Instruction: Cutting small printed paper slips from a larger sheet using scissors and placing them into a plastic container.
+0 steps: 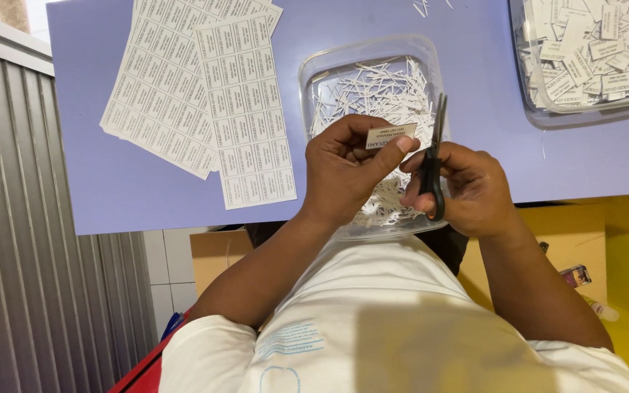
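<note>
1. Paper is the working material: a small white rectangular printed label (390, 136) is pinched between thumb and fingertips of the left hand (343, 171), held above a clear plastic tray of thin white paper offcuts (373, 91).
2. Black-handled scissors (432, 164) sit in the right hand (467, 189), fingers curled through the loops and clenched, blades pointing up just beside the label's right edge.
3. Handling, as a judgement: the label looks very light, thin and floppy, easy to crease or drop; a pinch near its middle or lower edge keeps the margins free.
4. Nearby on the lilac tabletop (111, 182) lie 2 or more uncut white sheets of printed labels (205, 94), and a second clear plastic container of cut white labels (591, 51) stands well apart at the upper right.
</note>
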